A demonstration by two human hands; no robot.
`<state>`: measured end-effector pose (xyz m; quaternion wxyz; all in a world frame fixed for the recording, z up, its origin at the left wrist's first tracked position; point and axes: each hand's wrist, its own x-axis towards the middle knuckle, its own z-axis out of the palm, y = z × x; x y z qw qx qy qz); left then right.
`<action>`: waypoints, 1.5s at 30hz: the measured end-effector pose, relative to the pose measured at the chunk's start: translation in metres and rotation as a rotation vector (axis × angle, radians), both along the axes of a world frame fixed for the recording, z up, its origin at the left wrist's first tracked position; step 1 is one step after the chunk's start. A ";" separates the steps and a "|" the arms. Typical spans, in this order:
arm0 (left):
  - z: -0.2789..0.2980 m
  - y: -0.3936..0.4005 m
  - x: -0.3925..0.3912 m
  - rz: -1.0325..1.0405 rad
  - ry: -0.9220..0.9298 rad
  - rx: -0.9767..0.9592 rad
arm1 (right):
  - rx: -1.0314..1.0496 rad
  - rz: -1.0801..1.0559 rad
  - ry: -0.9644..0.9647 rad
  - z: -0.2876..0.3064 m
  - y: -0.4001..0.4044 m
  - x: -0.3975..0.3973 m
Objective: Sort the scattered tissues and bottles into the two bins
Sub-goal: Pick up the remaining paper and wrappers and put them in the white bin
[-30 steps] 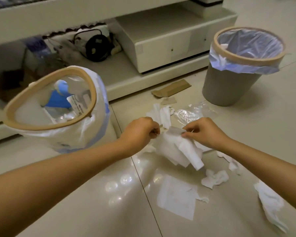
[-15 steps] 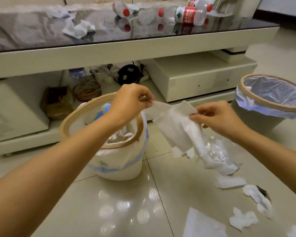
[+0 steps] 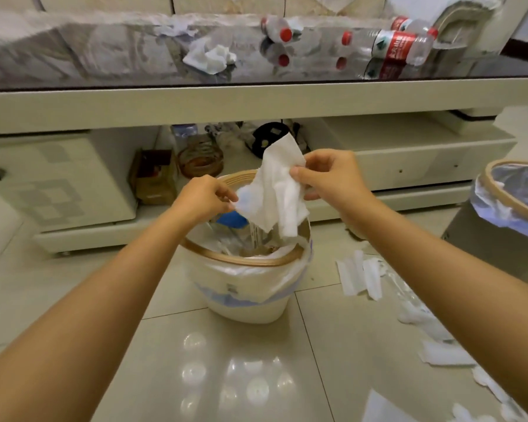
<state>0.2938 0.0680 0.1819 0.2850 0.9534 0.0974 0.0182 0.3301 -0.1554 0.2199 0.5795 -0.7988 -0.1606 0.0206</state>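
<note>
Your view: a tiled living-room floor.
You face a cream low table (image 3: 256,100) with glossy dark top; ceiling lights glint off pale floor tiles (image 3: 226,360).

Soft, crinkled white paper tissue (image 3: 275,190). Thin translucent plastic liner (image 3: 247,278) over smooth matt cream plastic bin (image 3: 250,312), wood-look rim band. Glossy, reflective floor tiles (image 3: 226,376). Mirror-glossy dark glass tabletop (image 3: 104,56). Clear plastic bottle (image 3: 387,45), glossy red label.

Domestic living room, by the look of it. Low cream coffee table (image 3: 256,102) with glossy dark top and drawers, pale tiled floor (image 3: 226,360), sofa (image 3: 104,3) edge behind; cables and clutter on the under-shelf.
</note>
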 end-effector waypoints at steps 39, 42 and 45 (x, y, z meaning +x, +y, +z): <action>-0.088 -0.276 0.061 -0.465 0.319 -0.201 | -0.512 -0.195 0.220 -0.122 -0.234 -0.002; -0.134 -0.301 0.081 -0.373 0.407 -0.129 | -0.521 -0.310 0.286 -0.144 -0.283 -0.006; -0.186 -0.319 0.097 -0.213 0.496 -0.131 | -0.527 -0.379 0.319 -0.167 -0.321 -0.013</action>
